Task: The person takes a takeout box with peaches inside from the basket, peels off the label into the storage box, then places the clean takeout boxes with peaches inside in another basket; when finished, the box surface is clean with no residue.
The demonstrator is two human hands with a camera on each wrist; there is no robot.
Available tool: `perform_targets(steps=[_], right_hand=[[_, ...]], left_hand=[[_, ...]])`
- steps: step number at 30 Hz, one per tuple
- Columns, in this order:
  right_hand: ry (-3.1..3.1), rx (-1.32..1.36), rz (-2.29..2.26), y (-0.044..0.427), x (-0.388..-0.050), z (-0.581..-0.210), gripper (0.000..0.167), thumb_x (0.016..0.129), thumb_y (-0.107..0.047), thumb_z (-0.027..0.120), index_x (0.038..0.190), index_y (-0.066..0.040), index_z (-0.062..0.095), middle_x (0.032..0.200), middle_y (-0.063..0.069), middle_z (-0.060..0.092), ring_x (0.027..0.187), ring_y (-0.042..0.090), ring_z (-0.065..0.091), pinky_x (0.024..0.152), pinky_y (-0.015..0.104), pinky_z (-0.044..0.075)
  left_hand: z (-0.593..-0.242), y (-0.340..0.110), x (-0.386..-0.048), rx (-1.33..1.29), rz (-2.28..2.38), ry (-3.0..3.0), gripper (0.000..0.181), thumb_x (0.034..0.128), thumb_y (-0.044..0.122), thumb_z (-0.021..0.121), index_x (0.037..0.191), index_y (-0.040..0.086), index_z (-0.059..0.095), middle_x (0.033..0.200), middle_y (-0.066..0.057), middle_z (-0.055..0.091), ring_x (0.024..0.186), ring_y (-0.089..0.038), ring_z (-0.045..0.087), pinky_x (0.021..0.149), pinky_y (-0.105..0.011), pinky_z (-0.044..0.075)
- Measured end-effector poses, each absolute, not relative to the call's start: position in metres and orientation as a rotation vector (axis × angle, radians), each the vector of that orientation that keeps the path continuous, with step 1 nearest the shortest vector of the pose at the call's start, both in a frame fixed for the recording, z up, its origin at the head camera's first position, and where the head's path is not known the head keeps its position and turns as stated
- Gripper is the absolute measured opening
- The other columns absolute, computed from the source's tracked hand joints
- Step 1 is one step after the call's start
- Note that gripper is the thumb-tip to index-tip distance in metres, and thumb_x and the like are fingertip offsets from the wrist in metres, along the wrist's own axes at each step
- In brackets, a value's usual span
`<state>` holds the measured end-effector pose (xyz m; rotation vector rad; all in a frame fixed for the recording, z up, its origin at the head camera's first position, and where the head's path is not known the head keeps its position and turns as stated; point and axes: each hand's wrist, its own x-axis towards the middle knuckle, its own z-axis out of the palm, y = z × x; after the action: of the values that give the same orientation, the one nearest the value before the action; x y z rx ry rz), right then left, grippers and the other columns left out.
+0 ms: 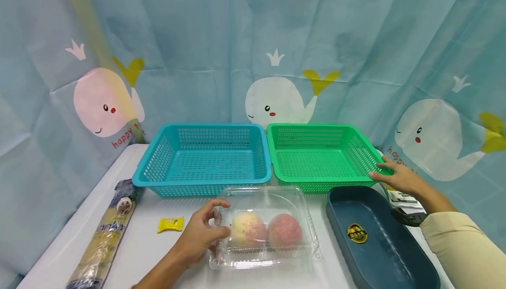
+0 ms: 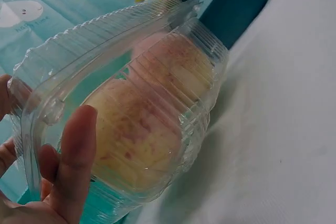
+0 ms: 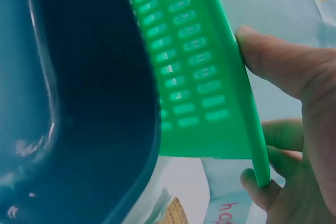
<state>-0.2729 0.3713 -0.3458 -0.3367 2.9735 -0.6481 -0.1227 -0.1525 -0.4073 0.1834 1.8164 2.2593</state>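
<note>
My left hand (image 1: pixel 204 233) grips the left end of a clear plastic clamshell box (image 1: pixel 272 260). In the left wrist view the thumb lies on the near side of the box and the other fingers are round its edge. Two round, peach-like fruits (image 1: pixel 248 229) sit inside, one yellow with a red blush, the other pinker. The box looks tilted and lifted off the table in that view. At the right, my right hand (image 1: pixel 399 177) holds the rim of a green plastic basket (image 3: pixel 247 93) near its front right corner, thumb above and fingers curled beneath.
A blue basket (image 1: pixel 209 189) stands left of the green one. A dark blue tray (image 1: pixel 383 236) with a black handle lies at the right front, partly under the right arm. Left are a small yellow packet (image 1: pixel 171 224) and a long wrapped package (image 1: pixel 104 236). A whale-print curtain (image 1: pixel 221 38) hangs behind.
</note>
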Motion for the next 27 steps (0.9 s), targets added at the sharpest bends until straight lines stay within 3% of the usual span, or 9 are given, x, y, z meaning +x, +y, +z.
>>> perform_targets(steps=[4,9,18,24,27], right_hand=[[2.96,-0.379,-0.649,0.374,-0.274,-0.345,0.078,0.095,-0.043,0.058,0.137,0.018,0.036,0.15,0.037,0.008,0.126,0.066,0.016,0.089,0.077,0.025],[2.947,-0.412,-0.656,0.376,-0.274,-0.344,0.078,0.094,-0.042,0.059,0.137,0.018,0.036,0.15,0.036,0.008,0.127,0.065,0.014,0.092,0.077,0.023],[2.93,-0.475,-0.613,0.376,-0.278,-0.339,0.077,0.093,-0.039,0.063,0.135,0.02,0.039,0.147,0.04,0.011,0.125,0.066,0.017,0.093,0.076,0.024],[2.889,-0.458,-0.62,0.376,-0.279,-0.335,0.077,0.092,-0.037,0.065,0.135,0.02,0.038,0.147,0.041,0.008,0.126,0.066,0.013,0.093,0.075,0.023],[2.869,-0.455,-0.623,0.376,-0.279,-0.334,0.077,0.092,-0.036,0.066,0.135,0.021,0.037,0.147,0.042,0.007,0.126,0.066,0.012,0.094,0.075,0.023]], left_hand=[[-0.398,-0.153,-0.118,0.238,2.302,1.737,0.062,0.0758,-0.013,0.065,0.131,0.003,0.041,0.11,-0.02,0.027,0.047,-0.014,0.048,0.037,-0.04,0.052],[-0.378,-0.153,-0.109,0.315,2.31,1.731,0.061,0.0767,-0.014,0.064,0.13,0.003,0.041,0.101,-0.016,0.027,0.045,-0.012,0.045,0.037,-0.05,0.05],[-0.332,-0.153,-0.111,0.299,2.324,1.777,0.058,0.08,-0.012,0.062,0.131,0.008,0.042,0.112,-0.024,0.036,0.068,-0.028,0.058,0.042,-0.043,0.054],[-0.306,-0.14,-0.13,0.333,2.363,1.825,0.059,0.0791,-0.012,0.061,0.132,0.007,0.043,0.101,-0.019,0.035,0.066,-0.028,0.055,0.04,-0.047,0.053],[-0.296,-0.128,-0.142,0.298,2.374,1.871,0.058,0.0795,-0.011,0.063,0.131,0.01,0.047,0.101,-0.018,0.035,0.075,-0.032,0.056,0.044,-0.049,0.054]])
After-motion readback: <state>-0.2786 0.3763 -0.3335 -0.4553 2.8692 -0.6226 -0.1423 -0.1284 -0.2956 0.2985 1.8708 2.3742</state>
